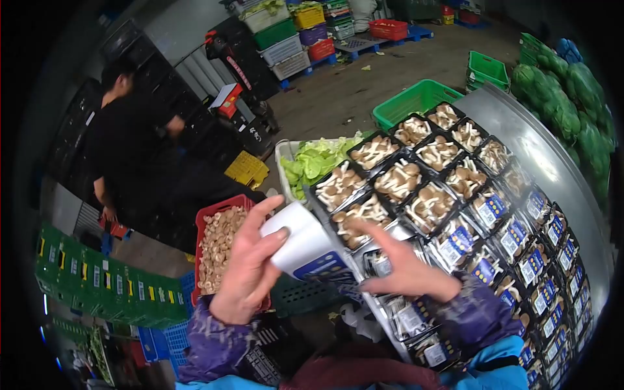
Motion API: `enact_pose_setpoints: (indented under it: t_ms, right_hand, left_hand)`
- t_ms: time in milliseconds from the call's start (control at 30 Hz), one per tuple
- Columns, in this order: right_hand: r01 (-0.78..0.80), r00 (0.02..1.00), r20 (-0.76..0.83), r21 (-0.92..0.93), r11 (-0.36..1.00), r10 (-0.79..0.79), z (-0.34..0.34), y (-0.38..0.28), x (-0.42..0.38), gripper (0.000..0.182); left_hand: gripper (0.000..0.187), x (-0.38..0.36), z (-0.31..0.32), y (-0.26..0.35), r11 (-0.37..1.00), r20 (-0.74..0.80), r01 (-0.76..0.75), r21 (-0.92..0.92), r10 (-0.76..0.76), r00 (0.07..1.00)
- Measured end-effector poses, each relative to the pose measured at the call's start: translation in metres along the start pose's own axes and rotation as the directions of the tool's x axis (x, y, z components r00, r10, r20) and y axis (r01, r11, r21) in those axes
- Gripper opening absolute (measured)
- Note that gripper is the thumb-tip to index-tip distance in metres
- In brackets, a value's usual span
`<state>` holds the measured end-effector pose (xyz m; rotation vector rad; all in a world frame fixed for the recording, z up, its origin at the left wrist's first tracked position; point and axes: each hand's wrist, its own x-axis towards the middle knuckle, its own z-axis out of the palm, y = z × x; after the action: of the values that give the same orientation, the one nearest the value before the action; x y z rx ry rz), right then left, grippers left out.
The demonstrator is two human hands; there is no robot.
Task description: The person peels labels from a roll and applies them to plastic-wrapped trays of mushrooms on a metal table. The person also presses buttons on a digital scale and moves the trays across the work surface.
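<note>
— Beside the steel table, what does the left hand grip?

— A white label roll, fingers curled around it, held just off the table's near edge.

— And the right hand?

— Loosely spread, grasping nothing; its fingertips touch a wrapped mushroom tray on the table, beside the unwrapped trays.

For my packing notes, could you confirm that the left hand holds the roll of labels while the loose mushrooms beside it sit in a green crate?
Not quite: the head view shows the loose mushrooms in a red crate, not a green one. The left hand does hold the roll of labels.
</note>
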<state>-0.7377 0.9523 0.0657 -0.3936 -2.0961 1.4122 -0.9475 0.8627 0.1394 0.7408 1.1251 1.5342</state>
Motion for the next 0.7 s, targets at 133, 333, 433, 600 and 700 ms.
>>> enact_pose_setpoints:
  t_ms: [133, 333, 433, 600, 700]
  right_hand:
    - [-0.186, 0.975, -0.068, 0.284, 0.941, 0.213, 0.091, -0.008, 0.034, 0.018]
    - [-0.309, 0.917, -0.296, -0.109, 0.945, 0.266, 0.157, -0.014, 0.056, 0.029]
    - [0.078, 0.942, -0.188, -0.68, 0.729, -0.277, 0.168, -0.008, 0.071, 0.034]
    - [0.226, 0.947, 0.054, -0.813, 0.536, -0.318, 0.174, 0.007, 0.079, 0.03]
    - [0.198, 0.98, 0.118, -0.692, 0.694, -0.162, 0.162, 0.015, 0.084, 0.024]
  left_hand:
    - [0.039, -0.006, -0.056, -0.005, 0.992, -0.02, -0.044, -0.116, 0.042, 0.999]
    - [0.034, -0.038, -0.125, -0.038, 0.986, 0.106, 0.066, 0.156, -0.083, 0.991]
    - [0.031, -0.04, -0.146, -0.04, 0.967, 0.105, 0.247, -0.057, -0.24, 0.965]
    - [0.035, -0.027, -0.171, -0.057, 0.851, 0.282, 0.47, -0.237, -0.403, 0.871]
    - [0.034, -0.008, -0.188, -0.075, 0.899, 0.262, 0.388, -0.202, -0.332, 0.906]
